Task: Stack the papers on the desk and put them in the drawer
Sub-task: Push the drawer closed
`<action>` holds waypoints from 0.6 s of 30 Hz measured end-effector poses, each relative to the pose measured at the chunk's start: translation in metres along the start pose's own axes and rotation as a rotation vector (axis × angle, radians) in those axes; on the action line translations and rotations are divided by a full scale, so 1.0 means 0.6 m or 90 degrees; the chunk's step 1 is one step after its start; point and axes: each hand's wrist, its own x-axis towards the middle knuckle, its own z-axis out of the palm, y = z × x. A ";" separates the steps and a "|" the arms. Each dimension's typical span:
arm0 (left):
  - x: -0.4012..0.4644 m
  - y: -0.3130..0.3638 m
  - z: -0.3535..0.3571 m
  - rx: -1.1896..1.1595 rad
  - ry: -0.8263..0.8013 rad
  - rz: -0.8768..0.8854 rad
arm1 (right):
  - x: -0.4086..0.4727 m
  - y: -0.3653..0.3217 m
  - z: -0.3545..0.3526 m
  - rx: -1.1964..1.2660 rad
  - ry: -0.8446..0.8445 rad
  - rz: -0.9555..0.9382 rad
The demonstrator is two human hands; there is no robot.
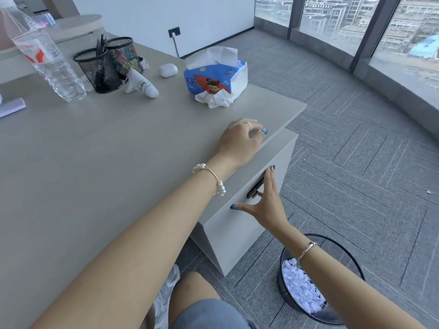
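The left hand (241, 141) rests at the centre of the frame, palm down on the right edge of the desk (107, 150), its fingers curled loosely over that edge and holding nothing. The forearm runs up from the lower left, a pearl bracelet (213, 180) at the wrist. Just below and to the right, the right hand (267, 203) lies flat against the drawer front (240, 224), fingers spread wide, fingertips touching the dark handle (256, 186), thumb stretched out to the left.

The drawer sits under the desk's right edge, its pale grey front closed or nearly so. A lilac sheet of paper (11, 108) shows at the far left edge of the desk; no other sheets are seen on the desktop.

Across the upper left of the grey desk stand a water bottle (47, 58), two mesh pen cups (104, 67) and a tissue box (216, 77). At lower right, a black bin (316, 279) holding paper scraps stands on grey carpet (356, 150), with windows at upper right.
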 end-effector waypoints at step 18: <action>-0.023 0.004 -0.009 0.020 -0.001 -0.004 | -0.024 -0.028 -0.035 -0.076 -0.041 -0.005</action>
